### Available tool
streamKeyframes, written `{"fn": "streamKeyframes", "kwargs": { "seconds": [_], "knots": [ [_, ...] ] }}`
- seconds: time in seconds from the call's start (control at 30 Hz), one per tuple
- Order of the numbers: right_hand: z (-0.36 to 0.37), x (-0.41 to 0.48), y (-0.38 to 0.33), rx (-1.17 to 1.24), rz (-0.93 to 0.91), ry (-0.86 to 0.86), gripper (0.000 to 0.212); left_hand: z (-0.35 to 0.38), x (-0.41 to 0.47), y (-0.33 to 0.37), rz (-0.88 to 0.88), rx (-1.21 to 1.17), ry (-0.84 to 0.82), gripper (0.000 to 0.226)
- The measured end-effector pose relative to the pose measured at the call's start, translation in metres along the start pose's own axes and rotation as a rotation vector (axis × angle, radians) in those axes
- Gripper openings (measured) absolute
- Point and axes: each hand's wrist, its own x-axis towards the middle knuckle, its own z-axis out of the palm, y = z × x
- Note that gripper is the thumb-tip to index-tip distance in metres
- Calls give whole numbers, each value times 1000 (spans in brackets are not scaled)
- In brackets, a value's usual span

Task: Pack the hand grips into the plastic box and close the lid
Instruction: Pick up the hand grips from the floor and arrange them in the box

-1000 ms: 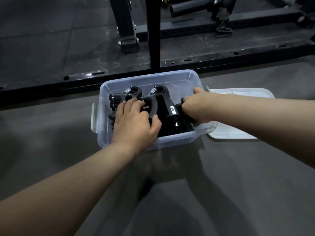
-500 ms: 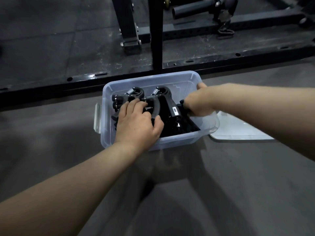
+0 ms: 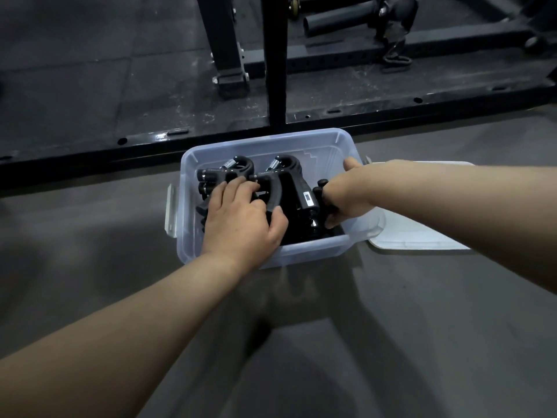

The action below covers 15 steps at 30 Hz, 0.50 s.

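Nearest, the left hand point(image 3: 241, 220) reaches into the clear plastic box point(image 3: 265, 140), fingers curled over the black hand grips point(image 3: 287, 185), thumb hooked against one handle; just right of it, the right hand point(image 3: 343, 196) closes round the knobbed end of another grip by the box's right wall; every grip in view lies inside, between the hands; the step looks like settling the last grips low; beside the right wrist the white lid point(image 3: 404, 236) lies on the floor; next, both hands must release, then seat that lid squarely; beyond stands a black rack point(image 3: 274, 70).
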Motion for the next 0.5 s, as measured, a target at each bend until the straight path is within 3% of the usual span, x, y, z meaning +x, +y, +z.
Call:
{"fn": "streamKeyframes", "kwargs": {
  "seconds": [0.07,0.13,0.2,0.3,0.37,0.5],
  "knots": [
    [6,-9,2,-36,49,118,44,0,0,0,-2,-5,-4,58],
    [11,-13,5,87,65,227,41,0,1,0,-4,-12,-11,58],
    [9,-15,11,472,62,333,37,0,1,0,-6,-22,-2,58],
    [-1,-16,8,1028,286,463,46,-1,1,-1,-22,-51,2,57],
    [0,-16,-8,1038,343,393,38,0,0,-1,-26,-64,-4,57],
    [7,-23,-43,806,223,157,17,0,0,-1,-24,-61,-10,57]
  ]
}}
